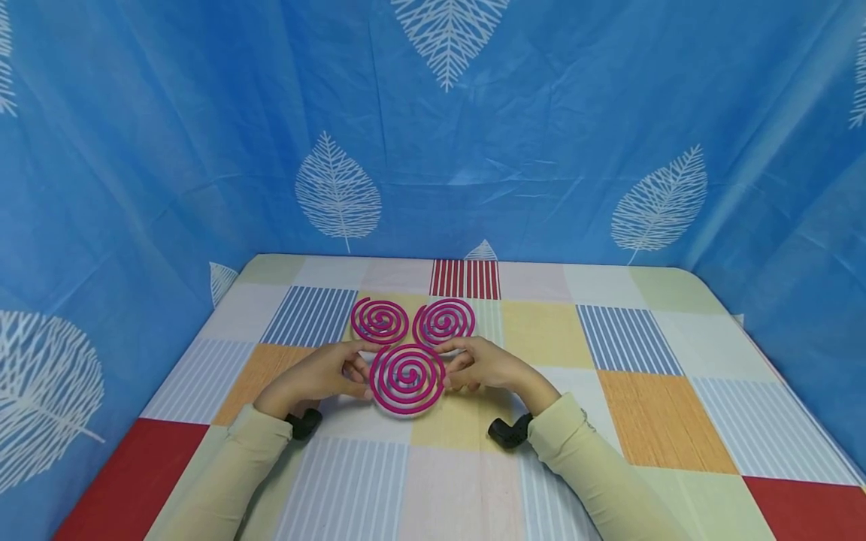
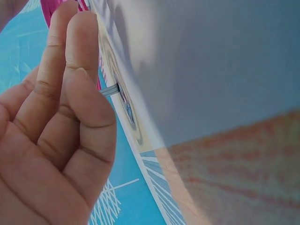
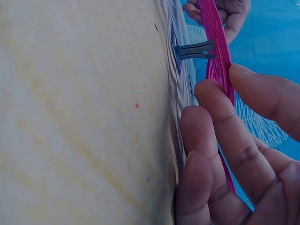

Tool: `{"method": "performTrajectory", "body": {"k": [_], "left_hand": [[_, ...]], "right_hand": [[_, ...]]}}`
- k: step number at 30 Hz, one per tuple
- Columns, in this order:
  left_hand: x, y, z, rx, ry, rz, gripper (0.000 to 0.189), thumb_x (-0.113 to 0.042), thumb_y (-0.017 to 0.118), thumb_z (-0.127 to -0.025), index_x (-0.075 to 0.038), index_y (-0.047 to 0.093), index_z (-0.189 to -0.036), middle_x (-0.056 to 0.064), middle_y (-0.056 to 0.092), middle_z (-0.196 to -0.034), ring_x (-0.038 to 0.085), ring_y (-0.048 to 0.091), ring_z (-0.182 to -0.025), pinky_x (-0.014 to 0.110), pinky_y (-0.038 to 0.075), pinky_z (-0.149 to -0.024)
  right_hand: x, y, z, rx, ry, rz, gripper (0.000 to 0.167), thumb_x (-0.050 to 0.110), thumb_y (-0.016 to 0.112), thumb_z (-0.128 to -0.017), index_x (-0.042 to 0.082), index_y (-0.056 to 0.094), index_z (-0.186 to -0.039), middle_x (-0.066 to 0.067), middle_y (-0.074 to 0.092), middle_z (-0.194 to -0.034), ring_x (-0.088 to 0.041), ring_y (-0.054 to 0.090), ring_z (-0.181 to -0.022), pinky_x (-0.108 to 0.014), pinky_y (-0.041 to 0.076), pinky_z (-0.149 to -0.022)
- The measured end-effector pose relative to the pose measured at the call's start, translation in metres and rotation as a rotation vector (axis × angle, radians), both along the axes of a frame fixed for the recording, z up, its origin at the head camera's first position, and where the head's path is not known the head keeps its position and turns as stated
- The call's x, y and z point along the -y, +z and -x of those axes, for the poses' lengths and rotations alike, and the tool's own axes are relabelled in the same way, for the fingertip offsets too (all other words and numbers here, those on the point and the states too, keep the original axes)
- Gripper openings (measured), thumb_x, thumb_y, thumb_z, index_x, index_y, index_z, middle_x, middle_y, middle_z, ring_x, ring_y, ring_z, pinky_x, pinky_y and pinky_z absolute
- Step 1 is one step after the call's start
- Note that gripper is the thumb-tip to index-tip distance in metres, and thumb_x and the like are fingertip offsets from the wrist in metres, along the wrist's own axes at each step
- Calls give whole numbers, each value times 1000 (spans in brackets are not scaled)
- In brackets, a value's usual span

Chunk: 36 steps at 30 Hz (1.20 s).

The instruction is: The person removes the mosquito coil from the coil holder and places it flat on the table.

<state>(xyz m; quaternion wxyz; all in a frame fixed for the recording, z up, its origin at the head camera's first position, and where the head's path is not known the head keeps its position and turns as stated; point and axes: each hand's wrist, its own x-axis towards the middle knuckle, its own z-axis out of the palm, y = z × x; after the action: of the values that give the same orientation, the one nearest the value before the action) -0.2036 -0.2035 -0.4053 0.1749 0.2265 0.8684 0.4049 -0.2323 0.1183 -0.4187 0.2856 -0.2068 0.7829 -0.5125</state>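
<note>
Three magenta mosquito coils are grouped near the middle of the table. The nearest mosquito coil (image 1: 409,375) lies level between both hands, raised on a small metal stand (image 3: 194,50). My left hand (image 1: 328,372) pinches its left edge; in the left wrist view the grip is partly cut off at the top. On the opposite side, my right hand (image 1: 483,366) pinches the rim between thumb and finger, with the other fingers curled beneath. Just behind stand the back left coil (image 1: 380,319) and the back right coil (image 1: 446,321), close to the front one.
A patchwork-patterned cloth (image 1: 460,481) covers the table. Blue curtains with white leaf prints (image 1: 338,188) surround its back and sides. Black wrist devices (image 1: 509,432) sit under both wrists, near the tabletop.
</note>
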Motion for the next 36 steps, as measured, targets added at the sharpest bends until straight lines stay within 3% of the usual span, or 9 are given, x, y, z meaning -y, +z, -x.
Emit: {"method": "performTrajectory", "body": {"k": [27,36], "left_hand": [[0,4,0,-13,-14,-47,71,0,88,-88,11,54,-150,4,71,-99,15,68,-92,35,59,-87],[3,5,-1,-16,-22,-76,73,-1,87,-90,12,51,-151,5,72,-99,15,66,-92,33,56,-82]], "right_hand": [[-3,0,2,17,14,50,59,2,75,-98,-11,52,-151,-5,81,-97,-13,64,-71,-27,50,-64],[-3,0,4,31,25,88,60,1,74,-98,-13,50,-151,-5,81,-98,-13,69,-77,-27,54,-66]]}}
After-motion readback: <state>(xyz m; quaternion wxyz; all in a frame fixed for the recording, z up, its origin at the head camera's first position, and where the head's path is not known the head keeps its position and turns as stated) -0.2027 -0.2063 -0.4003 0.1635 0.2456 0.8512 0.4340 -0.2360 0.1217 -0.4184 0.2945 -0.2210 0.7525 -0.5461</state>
